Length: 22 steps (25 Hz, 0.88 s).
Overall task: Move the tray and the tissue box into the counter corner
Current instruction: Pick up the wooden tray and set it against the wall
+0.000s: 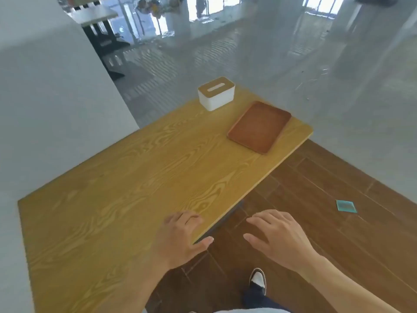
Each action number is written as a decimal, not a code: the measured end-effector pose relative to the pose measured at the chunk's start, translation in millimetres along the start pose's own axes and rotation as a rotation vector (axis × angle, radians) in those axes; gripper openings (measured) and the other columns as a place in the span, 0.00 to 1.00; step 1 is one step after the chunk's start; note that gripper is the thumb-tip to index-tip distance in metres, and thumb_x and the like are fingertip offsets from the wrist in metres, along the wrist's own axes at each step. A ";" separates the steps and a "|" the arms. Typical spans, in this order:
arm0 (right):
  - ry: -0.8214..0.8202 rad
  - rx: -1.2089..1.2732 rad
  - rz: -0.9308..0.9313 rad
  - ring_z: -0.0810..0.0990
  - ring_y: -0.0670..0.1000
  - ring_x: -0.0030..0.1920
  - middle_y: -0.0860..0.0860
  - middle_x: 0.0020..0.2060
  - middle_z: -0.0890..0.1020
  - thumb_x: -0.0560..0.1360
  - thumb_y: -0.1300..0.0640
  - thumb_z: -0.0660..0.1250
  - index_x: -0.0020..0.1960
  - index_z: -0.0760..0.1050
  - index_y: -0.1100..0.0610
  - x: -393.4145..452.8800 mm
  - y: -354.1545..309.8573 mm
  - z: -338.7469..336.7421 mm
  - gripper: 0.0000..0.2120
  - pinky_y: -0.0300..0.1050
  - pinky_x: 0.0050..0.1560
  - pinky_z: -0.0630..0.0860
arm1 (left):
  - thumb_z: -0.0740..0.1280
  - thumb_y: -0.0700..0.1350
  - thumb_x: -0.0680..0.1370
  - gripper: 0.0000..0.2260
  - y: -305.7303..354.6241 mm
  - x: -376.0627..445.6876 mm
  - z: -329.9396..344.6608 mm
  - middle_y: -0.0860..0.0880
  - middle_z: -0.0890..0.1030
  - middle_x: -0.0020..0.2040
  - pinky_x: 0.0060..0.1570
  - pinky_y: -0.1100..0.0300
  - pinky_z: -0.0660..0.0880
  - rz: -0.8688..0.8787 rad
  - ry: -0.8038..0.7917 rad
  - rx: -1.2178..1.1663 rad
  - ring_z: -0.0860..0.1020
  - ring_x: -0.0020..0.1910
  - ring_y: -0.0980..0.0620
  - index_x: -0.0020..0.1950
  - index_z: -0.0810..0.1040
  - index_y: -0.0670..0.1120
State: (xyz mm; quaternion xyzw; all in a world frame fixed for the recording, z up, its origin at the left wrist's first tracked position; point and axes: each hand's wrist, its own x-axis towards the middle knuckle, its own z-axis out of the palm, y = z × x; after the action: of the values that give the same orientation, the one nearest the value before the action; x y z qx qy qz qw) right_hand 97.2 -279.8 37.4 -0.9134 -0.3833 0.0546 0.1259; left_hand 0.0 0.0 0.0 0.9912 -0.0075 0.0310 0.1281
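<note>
Two things need moving, and both sit at the far end of the worktop [135,177]. Take the tissue box [216,93] as the marker. It is white with a wooden lid and a slot on top, and it stands right by the far edge. The tray [259,127] lies flat just beside the tissue box, on its right and a bit closer to the person. It is brown, has a low rim, and nothing is on it. The two do not touch.

Both hands are far from the tissue box, down at the near end. The left hand [180,236] is spread flat over the worktop's edge, with the thumb hanging past it. The right hand [275,236] floats over the brown floor, fingers apart. Neither hand holds anything.

What could go wrong? The tissue box is so close to the far edge that a push the wrong way could, I think, knock it off onto the floor. The tray is also near the side edge, so sliding it sideways could tip it over. It is thin and flat, so fingers may slip when trying to get under the rim. The reach is long too, so leaning over might end in a clumsy grab. Which corner is meant is hard to tell.
</note>
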 end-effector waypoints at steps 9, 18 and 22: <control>0.055 0.005 0.127 0.80 0.49 0.57 0.44 0.54 0.84 0.78 0.35 0.56 0.59 0.80 0.48 9.4 95.6 -18.3 0.23 0.50 0.56 0.76 | 0.50 0.72 0.76 0.31 71.1 98.4 26.7 0.56 0.78 0.61 0.63 0.51 0.70 -0.012 -0.084 -0.024 0.74 0.62 0.55 0.61 0.79 0.53; 0.056 0.068 0.107 0.81 0.48 0.55 0.43 0.52 0.84 0.78 0.36 0.59 0.56 0.81 0.47 43.5 149.4 -26.7 0.20 0.50 0.55 0.77 | 0.58 0.69 0.76 0.25 79.6 156.8 28.1 0.56 0.80 0.58 0.59 0.53 0.71 0.029 -0.034 -0.030 0.76 0.60 0.55 0.57 0.82 0.52; 0.073 0.084 0.117 0.80 0.48 0.56 0.43 0.53 0.84 0.77 0.36 0.60 0.57 0.81 0.47 81.9 169.3 -27.5 0.20 0.51 0.57 0.76 | 0.60 0.67 0.75 0.24 59.9 194.5 26.0 0.56 0.80 0.59 0.61 0.52 0.69 0.029 -0.038 -0.072 0.75 0.61 0.56 0.58 0.82 0.52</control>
State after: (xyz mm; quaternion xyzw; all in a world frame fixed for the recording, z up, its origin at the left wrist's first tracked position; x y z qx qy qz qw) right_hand 276.1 -340.7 17.6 -0.9296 -0.3216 0.0443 0.1744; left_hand 194.3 -65.9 2.4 0.9862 -0.0256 0.0137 0.1632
